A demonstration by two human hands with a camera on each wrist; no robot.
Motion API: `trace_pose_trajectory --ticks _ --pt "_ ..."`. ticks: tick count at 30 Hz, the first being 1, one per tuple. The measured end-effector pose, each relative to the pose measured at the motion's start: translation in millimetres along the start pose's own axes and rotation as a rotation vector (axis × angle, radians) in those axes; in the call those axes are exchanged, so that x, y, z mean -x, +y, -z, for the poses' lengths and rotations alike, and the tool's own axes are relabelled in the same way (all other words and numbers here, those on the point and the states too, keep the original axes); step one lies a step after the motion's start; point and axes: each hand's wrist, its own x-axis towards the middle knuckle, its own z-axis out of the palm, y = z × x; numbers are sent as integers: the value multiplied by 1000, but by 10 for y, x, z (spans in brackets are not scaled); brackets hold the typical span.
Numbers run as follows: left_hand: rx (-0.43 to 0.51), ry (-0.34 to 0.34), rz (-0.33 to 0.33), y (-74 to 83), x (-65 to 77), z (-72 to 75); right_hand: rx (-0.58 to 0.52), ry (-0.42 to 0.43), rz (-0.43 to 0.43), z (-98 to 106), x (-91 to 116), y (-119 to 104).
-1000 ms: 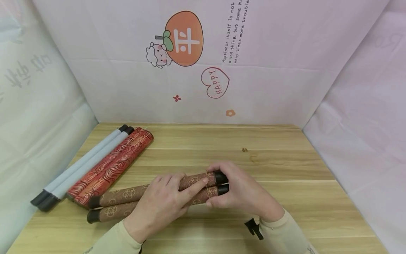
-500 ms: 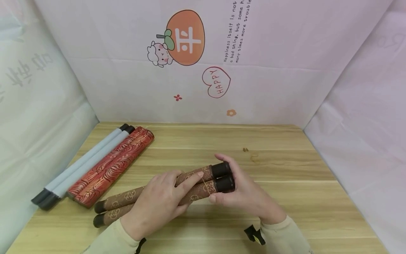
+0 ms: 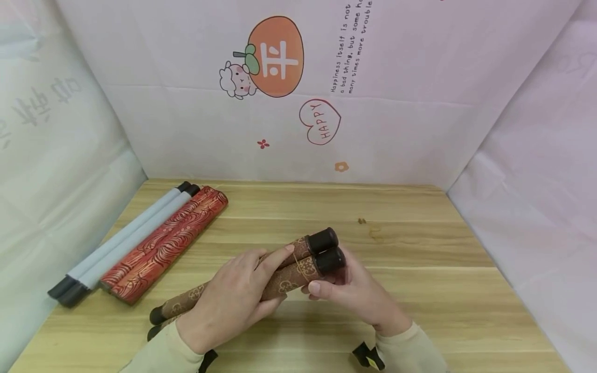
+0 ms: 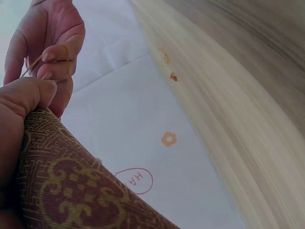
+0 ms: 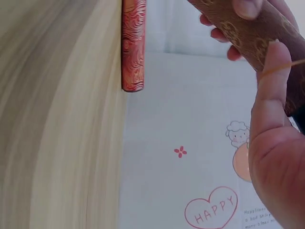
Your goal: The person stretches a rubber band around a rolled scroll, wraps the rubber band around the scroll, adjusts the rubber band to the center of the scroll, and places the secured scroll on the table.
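A brown patterned scroll [image 3: 286, 282], rolled into two side-by-side rolls with black end caps, lies at a slant in the head view with its right end raised. My left hand [image 3: 235, 295] grips it around the middle from above. At the capped right end, my right hand [image 3: 356, 292] has a thin tan rubber band [image 5: 281, 69] hooked over its fingers and thumb. That band crosses the scroll just short of the caps and pulls away from it. The left wrist view shows the band stretched across the curled right fingers [image 4: 59, 71]. My left palm is hidden.
To the left on the wooden table [image 3: 420, 223] lie a red patterned scroll [image 3: 170, 241] and a pale blue scroll [image 3: 130, 235] with black caps, side by side. Small tan rubber bands [image 3: 374, 231] lie toward the back right. White printed cloth [image 3: 396, 129] walls the table.
The scroll's right end has risen and tilted toward the camera. My right hand has slid from around the caps to below and beside them, drawing the rubber band with its fingers.
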Motion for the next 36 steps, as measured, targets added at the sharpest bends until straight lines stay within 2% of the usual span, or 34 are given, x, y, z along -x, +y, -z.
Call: trace_pose_trajectory --ticks 7,13,18,21,26,29,31,33,36 --pt "-3 27 -5 21 -8 -13 141 61 -23 -116 10 55" --pt "-35 43 27 46 -19 -18 177 183 1 -196 45 77" --pt "-2 49 93 63 -57 18 310 203 155 -249 94 156" --pt "-14 55 103 71 -78 39 395 214 233 -295 101 184" --pt "-105 95 51 86 -87 31 488 310 325 -356 91 148" --pt "-158 142 25 92 -88 10 567 377 462 -384 64 86" --pt "-196 173 17 95 -99 -8 666 432 584 -406 27 31" --pt "-245 192 14 99 -114 -25 813 499 667 -438 -8 -24" --pt "-331 210 10 108 -139 -54 1059 597 679 -497 -52 -92"
